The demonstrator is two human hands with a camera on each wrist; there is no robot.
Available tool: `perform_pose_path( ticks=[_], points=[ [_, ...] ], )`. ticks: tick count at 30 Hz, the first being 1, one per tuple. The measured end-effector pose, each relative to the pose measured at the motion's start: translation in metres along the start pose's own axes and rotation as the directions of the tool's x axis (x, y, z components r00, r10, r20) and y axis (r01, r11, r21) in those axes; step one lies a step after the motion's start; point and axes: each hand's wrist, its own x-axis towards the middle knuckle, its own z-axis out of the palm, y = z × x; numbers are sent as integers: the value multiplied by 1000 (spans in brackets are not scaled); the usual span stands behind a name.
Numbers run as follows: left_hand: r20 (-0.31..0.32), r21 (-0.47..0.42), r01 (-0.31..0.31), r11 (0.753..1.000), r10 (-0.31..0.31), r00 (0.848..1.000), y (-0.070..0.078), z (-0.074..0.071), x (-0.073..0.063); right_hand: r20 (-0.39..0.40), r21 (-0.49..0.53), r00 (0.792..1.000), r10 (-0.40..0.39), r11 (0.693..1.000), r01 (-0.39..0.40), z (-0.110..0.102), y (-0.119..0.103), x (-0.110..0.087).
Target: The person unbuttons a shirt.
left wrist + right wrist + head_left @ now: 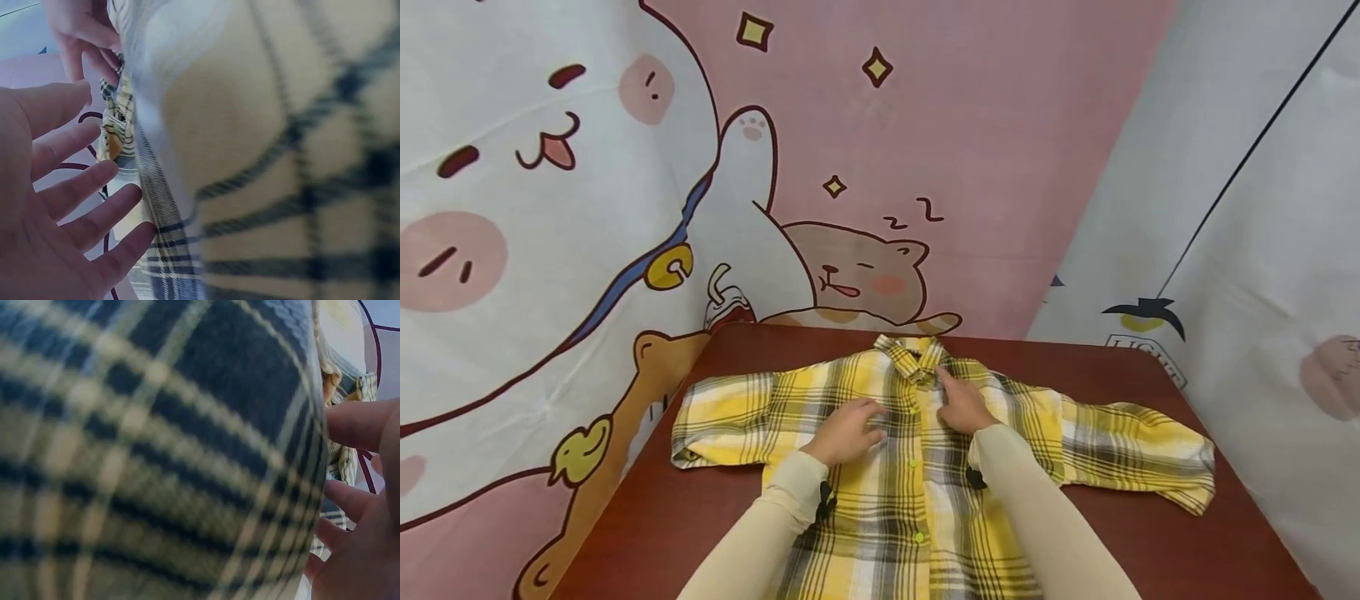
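Note:
A yellow, grey and white plaid shirt (880,492) lies spread front side up, its sleeves stretched out to both sides. Over the left half of its chest is my left hand (847,431), fingers loosely spread; in the left wrist view the same hand (69,206) holds nothing. My right hand (964,404) is just below the shirt collar (917,358), its index finger extended toward the collar's lower edge. The right wrist view shows this hand (362,506) with fingers apart against the cloth, nothing visibly pinched. Green buttons (919,537) run down the front placket.
The shirt rests on a dark red-brown table (625,508). Behind the table hangs a pink and white cartoon-printed backdrop (985,167), close to its far edge. The left sleeve (722,417) and right sleeve (1138,446) reach toward the table's sides.

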Motion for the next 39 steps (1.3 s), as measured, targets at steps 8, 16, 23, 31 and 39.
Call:
perform_pose_path(
  ticks=[8,16,23,31,39],
  points=[
    [8,-79,9,997,-9,1000,3,8,-8,82,10,996,30,999,-31,5,0,5],
    [3,-105,0,994,1,1000,8,5,-3,85,31,993,77,996,-80,0,1,5],
    [-21,-129,8,992,-10,1000,13,1,0,65,71,993,95,993,-100,0,6,11],
    [-33,-143,33,989,-38,999,11,4,3,64,45,996,67,997,-70,3,5,17],
    [-140,-212,125,969,-156,978,12,11,24,-76,34,995,-71,997,74,2,-8,0]
  ],
)
